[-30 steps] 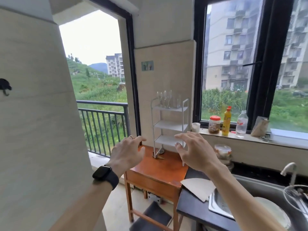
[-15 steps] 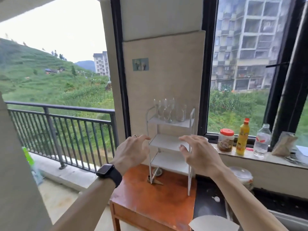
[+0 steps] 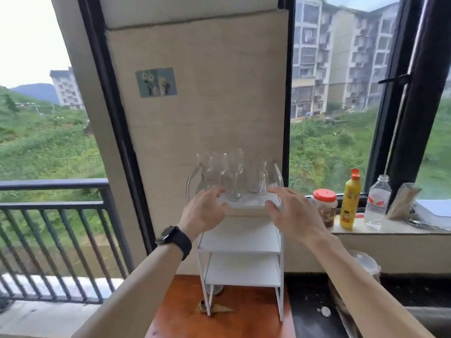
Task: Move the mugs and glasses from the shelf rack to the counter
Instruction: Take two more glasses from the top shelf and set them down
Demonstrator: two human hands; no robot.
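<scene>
A white three-tier shelf rack stands on a brown wooden table. On its top tier are several clear wine glasses at the left and a clear glass mug with a handle at the right. My left hand, a black watch on its wrist, hovers at the top tier's front left with fingers spread, just short of the glasses. My right hand is at the tier's front right, fingers apart, close to the mug. Neither hand holds anything. The dark counter lies right of the table.
On the window sill at the right stand a red-lidded jar, a yellow bottle, a clear water bottle and a paper bag. A balcony railing is at the left. The rack's two lower tiers hold nothing.
The view has closed in on the rack. Both hands have risen from the level of the middle tier to the front edge of the top tier, nearer the glasses.
</scene>
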